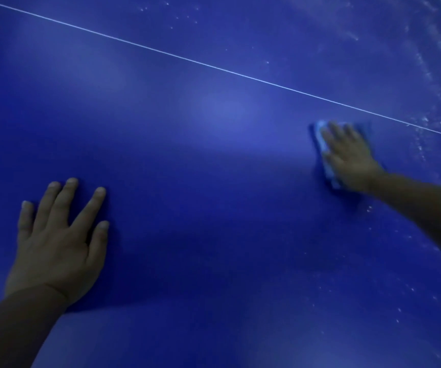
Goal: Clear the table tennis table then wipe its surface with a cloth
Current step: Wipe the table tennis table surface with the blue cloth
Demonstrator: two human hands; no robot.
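Table (214, 155) blue, white line (214, 67), dusty right

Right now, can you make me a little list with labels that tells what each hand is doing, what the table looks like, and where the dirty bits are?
Table: blue table tennis table, thin white line running across it
Left hand: flat on the table, fingers spread, holding nothing
Right hand: fingers straight, pressing the light blue cloth onto the table; blurred
Cloth: under the right hand, on the near side of the white line
Dirty bits: white specks and smears along the right side and far right corner
Cleaner part: middle and left look free of specks
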